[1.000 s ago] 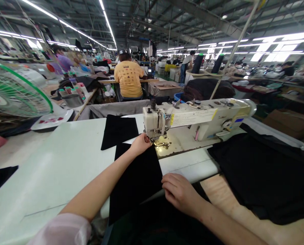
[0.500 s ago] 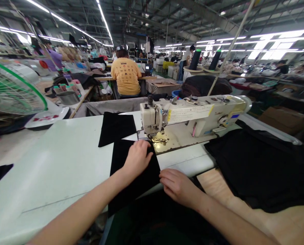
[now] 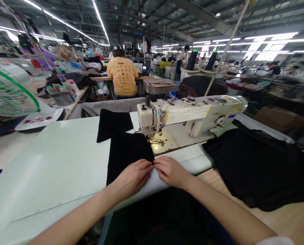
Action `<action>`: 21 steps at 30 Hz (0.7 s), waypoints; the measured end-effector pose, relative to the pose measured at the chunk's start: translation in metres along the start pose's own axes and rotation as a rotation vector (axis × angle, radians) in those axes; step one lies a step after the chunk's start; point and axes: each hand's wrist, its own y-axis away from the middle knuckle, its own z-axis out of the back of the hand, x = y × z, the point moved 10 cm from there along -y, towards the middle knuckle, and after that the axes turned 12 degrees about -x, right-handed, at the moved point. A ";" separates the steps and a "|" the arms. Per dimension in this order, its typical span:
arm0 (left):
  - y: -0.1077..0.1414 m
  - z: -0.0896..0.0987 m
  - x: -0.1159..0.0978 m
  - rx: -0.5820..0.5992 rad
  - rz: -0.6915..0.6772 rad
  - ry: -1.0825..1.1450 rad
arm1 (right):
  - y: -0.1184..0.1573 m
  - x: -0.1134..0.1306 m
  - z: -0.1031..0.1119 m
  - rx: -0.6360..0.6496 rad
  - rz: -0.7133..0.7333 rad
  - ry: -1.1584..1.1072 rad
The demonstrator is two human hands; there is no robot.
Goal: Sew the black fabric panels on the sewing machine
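Note:
A black fabric piece (image 3: 126, 153) lies on the white table, its upper right edge at the needle area of the sewing machine (image 3: 177, 115). Both hands meet at the near right corner of this piece. My left hand (image 3: 136, 173) is closed, thumb and fingers pinching the fabric's edge. Fingertip to fingertip with it, my right hand (image 3: 171, 170) pinches the same corner from the right. Just beyond, a second black piece (image 3: 113, 124) lies flat, partly touching the first. The fabric under my left palm is hidden.
A pile of black fabric (image 3: 261, 166) rests on a wooden board (image 3: 215, 180) at the right. To the left stands a green-rimmed fan (image 3: 11, 92). Behind the machine are thread cones (image 3: 192, 60), a metal pole (image 3: 225, 51) and a seated person in a yellow shirt (image 3: 122, 76).
My left hand has come down from near the needle to the fabric's near right corner. My right hand has shifted slightly up and left. The fabric has advanced away from me.

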 end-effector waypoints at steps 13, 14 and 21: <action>-0.037 0.009 0.080 -0.099 0.046 -0.044 | -0.054 -0.060 -0.022 -0.012 -0.105 0.274; -0.040 0.008 0.085 -0.096 0.045 -0.059 | -0.056 -0.063 -0.024 -0.023 -0.122 0.281; -0.043 0.007 0.110 -0.098 0.099 -0.150 | -0.040 -0.046 -0.004 -0.118 -0.168 0.252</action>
